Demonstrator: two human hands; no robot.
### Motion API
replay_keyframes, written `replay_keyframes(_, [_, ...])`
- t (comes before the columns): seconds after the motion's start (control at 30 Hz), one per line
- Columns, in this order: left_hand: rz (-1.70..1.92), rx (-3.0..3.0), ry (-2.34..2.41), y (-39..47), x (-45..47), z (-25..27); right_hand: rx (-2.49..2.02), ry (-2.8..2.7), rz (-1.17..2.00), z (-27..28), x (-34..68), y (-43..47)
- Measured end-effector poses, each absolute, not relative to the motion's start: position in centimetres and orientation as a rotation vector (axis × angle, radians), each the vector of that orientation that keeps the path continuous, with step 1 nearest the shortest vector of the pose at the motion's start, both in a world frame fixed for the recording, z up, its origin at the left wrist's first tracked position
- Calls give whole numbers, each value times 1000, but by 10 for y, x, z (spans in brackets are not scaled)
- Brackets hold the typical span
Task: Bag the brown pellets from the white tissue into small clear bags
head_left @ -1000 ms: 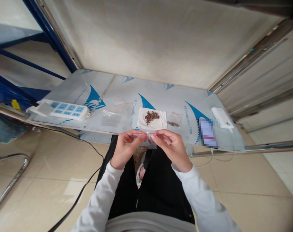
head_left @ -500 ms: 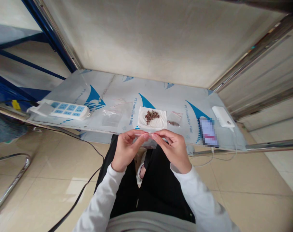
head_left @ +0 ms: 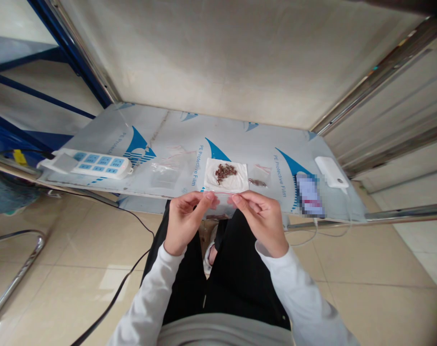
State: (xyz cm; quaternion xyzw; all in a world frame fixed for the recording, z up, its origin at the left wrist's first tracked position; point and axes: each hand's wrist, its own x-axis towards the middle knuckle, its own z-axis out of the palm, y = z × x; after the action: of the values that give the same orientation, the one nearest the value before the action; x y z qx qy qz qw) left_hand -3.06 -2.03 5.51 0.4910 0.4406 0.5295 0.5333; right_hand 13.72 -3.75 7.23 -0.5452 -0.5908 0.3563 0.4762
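My left hand [head_left: 190,216] pinches the left end of the red-edged top of a small clear zip bag [head_left: 222,209], between thumb and fingers. At the other end of that strip, my right hand [head_left: 260,216] pinches it too. The bag hangs over the table's front edge, with some small brown pieces low inside it. Just beyond my hands lies a white square tray [head_left: 208,182] bearing a heap of small brown metal-looking pieces [head_left: 225,173]. To its right is another clear bag [head_left: 263,170] with similar brown pieces in it.
Several flat clear bags [head_left: 166,175] lie left of the tray. Further left is a white power strip [head_left: 103,165] with a black cable. A phone [head_left: 309,194] and a white power bank [head_left: 332,172], both cabled, lie at the right. A wall panel [head_left: 218,62] stands behind the table.
My hands have moved apart along the bag's top strip, the left one leftward and the right one slightly rightward. Both still grip the bag.
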Motion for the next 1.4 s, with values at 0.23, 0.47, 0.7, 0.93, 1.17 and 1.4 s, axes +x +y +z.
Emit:
replay_keyframes(0.23, [1320, 1176, 1086, -18, -29, 51, -1306, -1371, 962, 71, 136, -35])
replay_keyframes(0.47, [1299, 1147, 1093, -18, -27, 53, -1273, -1263, 1036, 67, 132, -31])
replay_keyframes(0.7, [1177, 1132, 987, -17, -25, 59, -1284, -1323, 958, 70, 135, -30])
replay_keyframes(0.93, [1202, 1117, 1039, -16, -23, 57, -1241, -1270, 1094, 70, 136, -29])
replay_keyframes(1.17, [1183, 1127, 1034, -17, -20, 58, -1242, -1249, 1131, 68, 138, -29])
replay_keyframes(1.4, [1185, 1127, 987, -15, -18, 56, -1236, -1291, 1057, 71, 138, -30])
